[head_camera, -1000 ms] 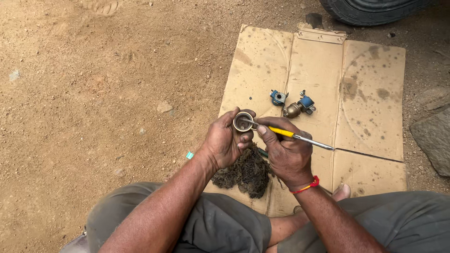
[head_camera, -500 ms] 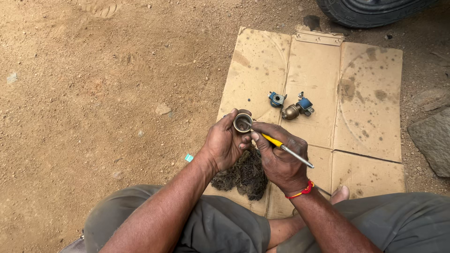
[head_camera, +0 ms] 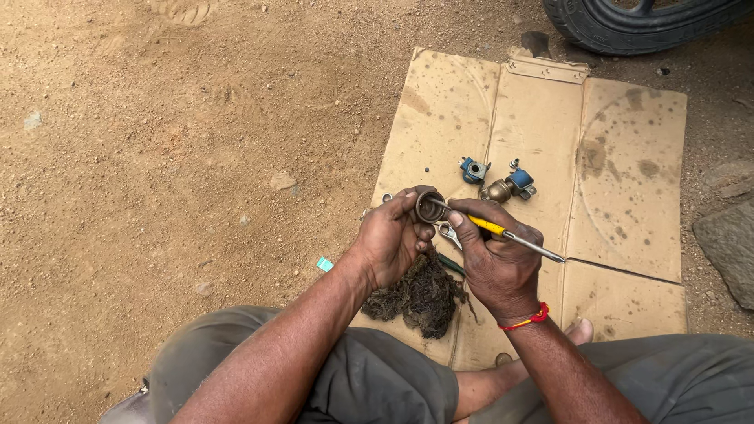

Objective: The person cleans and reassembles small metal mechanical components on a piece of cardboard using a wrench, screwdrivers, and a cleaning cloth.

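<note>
My left hand grips a small round metal ring-shaped part, held up with its opening facing me. My right hand holds a thin tool with a yellow handle and a metal shaft; one end rests at the ring's rim and the shaft sticks out to the right. Both hands are over a flattened cardboard sheet. Beneath them lies a dark greasy clump of fibre waste.
On the cardboard beyond my hands lie a small blue part and a brass and blue fitting. A small metal spanner shows between my hands. A tyre is at top right, a rock at right, sandy ground at left.
The tool's shaft has swung a little, its tip staying at the ring. My hands hold nearly the same place over the cardboard.
</note>
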